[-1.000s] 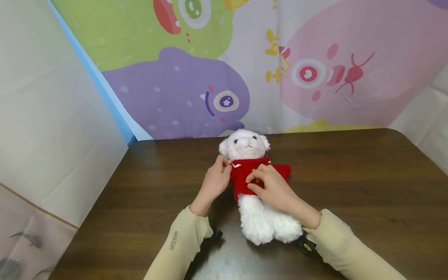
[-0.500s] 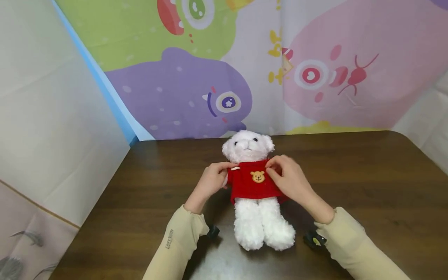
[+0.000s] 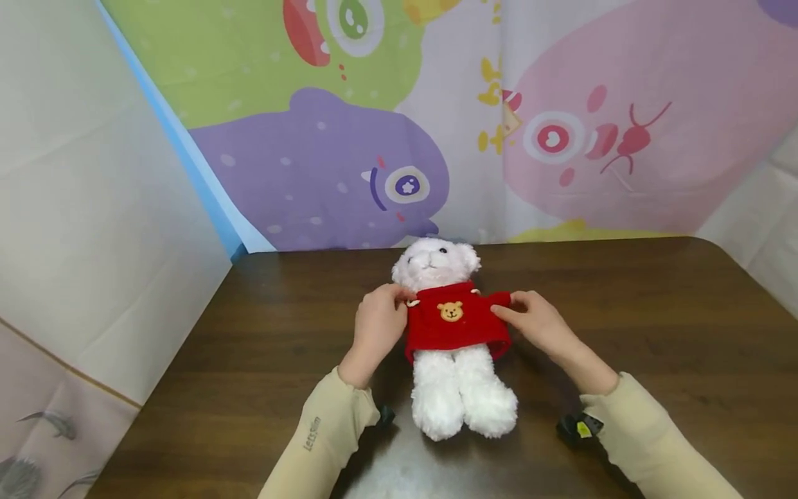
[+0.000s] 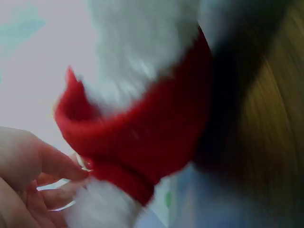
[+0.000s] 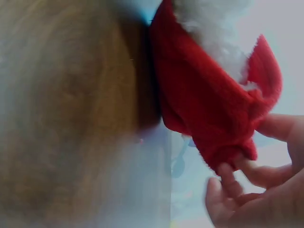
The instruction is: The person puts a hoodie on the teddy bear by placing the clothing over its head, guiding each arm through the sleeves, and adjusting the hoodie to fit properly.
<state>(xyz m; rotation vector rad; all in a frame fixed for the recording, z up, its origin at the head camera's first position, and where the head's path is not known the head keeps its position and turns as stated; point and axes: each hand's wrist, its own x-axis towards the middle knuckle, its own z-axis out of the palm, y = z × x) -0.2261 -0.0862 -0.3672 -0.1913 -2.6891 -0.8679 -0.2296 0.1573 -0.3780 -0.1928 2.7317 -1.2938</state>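
Note:
A white plush bear (image 3: 464, 388) lies face up on the brown table, its head (image 3: 433, 263) towards the back wall. It wears a red shirt (image 3: 430, 333) with a bear-face patch and white cord ends at the neck. My left hand (image 3: 376, 326) pinches the shirt by one shoulder, near a cord end. In the left wrist view, a white furry arm (image 4: 102, 204) sticks out of that sleeve. My right hand (image 3: 542, 324) grips the other red sleeve (image 5: 225, 147) near its cuff, fingertips at the opening. No fur shows at that cuff.
The dark wood table (image 3: 673, 333) runs back to a printed cartoon sheet (image 3: 349, 166). A pale wall panel (image 3: 112, 208) borders the left side. A dark wrist-camera mount (image 3: 576, 428) hangs under the right sleeve cuff.
My right hand has moved from over the shirt's front out to the side sleeve, uncovering the patch. The left hand stays by the shoulder. The bear has turned and shifted slightly.

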